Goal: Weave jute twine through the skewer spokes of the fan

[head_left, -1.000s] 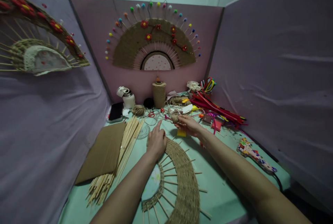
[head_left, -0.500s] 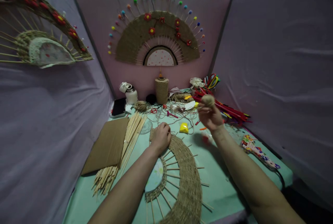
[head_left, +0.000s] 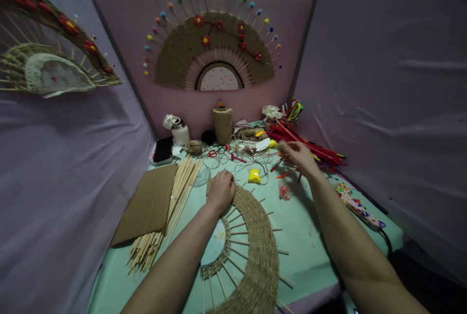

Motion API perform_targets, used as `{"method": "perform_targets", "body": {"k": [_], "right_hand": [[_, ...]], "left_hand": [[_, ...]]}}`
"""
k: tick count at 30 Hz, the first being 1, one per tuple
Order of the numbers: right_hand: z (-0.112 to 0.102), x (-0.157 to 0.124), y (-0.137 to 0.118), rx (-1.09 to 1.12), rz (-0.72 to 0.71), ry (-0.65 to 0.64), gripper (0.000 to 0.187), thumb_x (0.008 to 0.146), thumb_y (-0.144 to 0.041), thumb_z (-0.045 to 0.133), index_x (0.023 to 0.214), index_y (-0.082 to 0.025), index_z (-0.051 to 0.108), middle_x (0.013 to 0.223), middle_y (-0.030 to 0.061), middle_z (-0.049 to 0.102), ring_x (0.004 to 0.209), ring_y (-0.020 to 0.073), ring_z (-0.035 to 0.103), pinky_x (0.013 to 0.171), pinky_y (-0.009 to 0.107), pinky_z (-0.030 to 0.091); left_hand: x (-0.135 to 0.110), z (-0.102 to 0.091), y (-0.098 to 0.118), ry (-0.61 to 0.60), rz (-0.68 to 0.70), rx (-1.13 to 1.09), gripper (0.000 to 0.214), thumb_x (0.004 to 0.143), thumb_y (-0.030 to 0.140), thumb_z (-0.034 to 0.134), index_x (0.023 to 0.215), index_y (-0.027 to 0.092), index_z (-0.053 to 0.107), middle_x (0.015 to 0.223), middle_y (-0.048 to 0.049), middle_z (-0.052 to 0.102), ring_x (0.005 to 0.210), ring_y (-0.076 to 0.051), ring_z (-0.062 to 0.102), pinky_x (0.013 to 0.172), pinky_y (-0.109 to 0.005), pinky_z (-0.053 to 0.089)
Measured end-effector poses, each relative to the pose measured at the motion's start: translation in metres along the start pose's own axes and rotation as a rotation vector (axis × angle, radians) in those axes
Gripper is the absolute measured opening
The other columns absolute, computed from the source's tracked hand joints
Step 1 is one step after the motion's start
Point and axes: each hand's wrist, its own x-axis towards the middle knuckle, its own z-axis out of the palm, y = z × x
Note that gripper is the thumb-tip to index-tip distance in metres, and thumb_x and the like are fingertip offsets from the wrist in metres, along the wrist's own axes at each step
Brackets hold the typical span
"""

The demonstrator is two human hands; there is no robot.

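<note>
On the table lies a half-round woven twine fan (head_left: 260, 246) with thin wooden sticks radiating through it and a pale patterned cloth centre (head_left: 215, 243). My left hand (head_left: 221, 190) is closed over the far end of its twine band, fingertips curled down out of sight. Off to the right, my right hand (head_left: 297, 154) is raised above the table near the red pipe cleaners, its fingers bent around a small ball of twine (head_left: 280, 146). Most of that ball is hidden behind the fingers. No strand between the two hands can be made out.
Bamboo sticks (head_left: 182, 190) and a cardboard sheet (head_left: 148, 204) lie left. Behind are a phone (head_left: 163, 150), twine cone (head_left: 222, 127), red scissors (head_left: 212, 153) and red pipe cleaners (head_left: 310, 144). A yellow packet (head_left: 254, 176) sits mid-table, a patterned glue gun (head_left: 359, 207) right.
My right hand has turned, so the ball of twine now shows only partly at its left side. My left hand stays on the fan. The whole view has shifted slightly.
</note>
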Motion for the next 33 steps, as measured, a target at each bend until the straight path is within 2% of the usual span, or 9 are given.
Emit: {"method": "perform_targets", "body": {"k": [2,4,7,9,11,14,21,27,33], "right_hand": [[0.020,-0.016,0.005,-0.303,-0.124,-0.011,0.035,0.056,-0.020,0.074,0.089,-0.015,0.064,0.097,0.0084,0.057,0.094,0.0226,0.056,0.087,0.039,0.045],[0.044,-0.031,0.005,-0.603,-0.336,-0.160,0.040,0.062,-0.017,0.070,0.101,-0.015,0.063,0.109,0.0125,0.053,0.105,0.0255,0.051,0.096,0.043,0.038],[0.080,-0.048,0.005,-0.687,-0.590,-0.630,0.029,0.078,-0.016,0.056,0.107,-0.018,0.061,0.110,0.0107,0.058,0.107,0.0226,0.049,0.096,0.039,0.037],[0.100,-0.054,0.007,-0.690,-0.669,-0.806,0.025,0.081,-0.015,0.055,0.104,-0.019,0.063,0.109,0.0093,0.060,0.105,0.0217,0.050,0.094,0.038,0.037],[0.110,-0.055,0.012,-0.702,-0.677,-0.881,0.014,0.081,-0.018,0.058,0.092,-0.017,0.066,0.101,0.0089,0.064,0.098,0.0213,0.052,0.092,0.038,0.038],[0.110,-0.053,0.018,-0.699,-0.547,-0.823,0.012,0.082,-0.024,0.057,0.078,-0.016,0.065,0.083,0.0071,0.066,0.082,0.0188,0.056,0.081,0.033,0.041],[0.086,-0.044,0.016,-0.491,-0.232,-0.494,0.021,0.082,-0.035,0.050,0.079,-0.017,0.060,0.065,0.0007,0.062,0.062,0.0138,0.056,0.061,0.024,0.042],[0.085,-0.048,0.004,-0.348,-0.171,-0.586,0.025,0.081,-0.041,0.053,0.080,-0.017,0.060,0.057,-0.0024,0.056,0.053,0.0105,0.052,0.052,0.020,0.038],[0.085,-0.062,-0.011,-0.295,-0.117,-0.700,0.027,0.081,-0.041,0.054,0.081,-0.015,0.060,0.056,-0.0027,0.054,0.050,0.0095,0.050,0.050,0.020,0.038]], "left_hand": [[0.000,0.000,0.000,-0.008,0.022,-0.002,0.011,0.084,0.017,0.042,0.082,0.019,0.052,0.090,-0.0065,0.055,0.088,-0.020,0.049,0.080,-0.032,0.040],[0.000,0.001,0.000,-0.006,0.039,-0.015,0.011,0.084,0.017,0.042,0.081,0.019,0.052,0.090,-0.0066,0.056,0.088,-0.020,0.050,0.080,-0.032,0.040],[0.001,0.001,0.001,0.009,0.053,-0.038,0.010,0.084,0.017,0.042,0.081,0.019,0.052,0.089,-0.0067,0.056,0.087,-0.020,0.050,0.081,-0.032,0.041],[0.001,0.000,0.001,0.009,0.053,-0.046,0.010,0.083,0.017,0.042,0.082,0.019,0.052,0.089,-0.0069,0.056,0.089,-0.020,0.051,0.082,-0.034,0.041],[0.002,0.000,0.002,-0.004,0.046,-0.051,0.010,0.083,0.017,0.043,0.083,0.019,0.052,0.090,-0.0069,0.056,0.090,-0.020,0.051,0.082,-0.035,0.041],[0.002,0.000,0.002,-0.005,0.044,-0.078,0.008,0.082,0.017,0.044,0.082,0.020,0.052,0.089,-0.0063,0.057,0.089,-0.020,0.052,0.082,-0.034,0.041],[0.001,0.001,-0.001,0.099,-0.034,-0.201,0.006,0.079,0.016,0.049,0.079,0.019,0.054,0.112,-0.0082,0.053,0.094,-0.018,0.055,0.082,-0.030,0.043],[0.006,0.007,-0.008,0.073,-0.121,-0.337,0.007,0.077,0.017,0.049,0.072,0.018,0.054,0.077,-0.0028,0.058,0.074,-0.015,0.055,0.070,-0.027,0.044],[0.007,0.010,-0.012,0.091,-0.197,-0.412,0.006,0.076,0.020,0.051,0.072,0.018,0.055,0.071,-0.0001,0.061,0.066,-0.013,0.054,0.065,-0.025,0.042]]}}
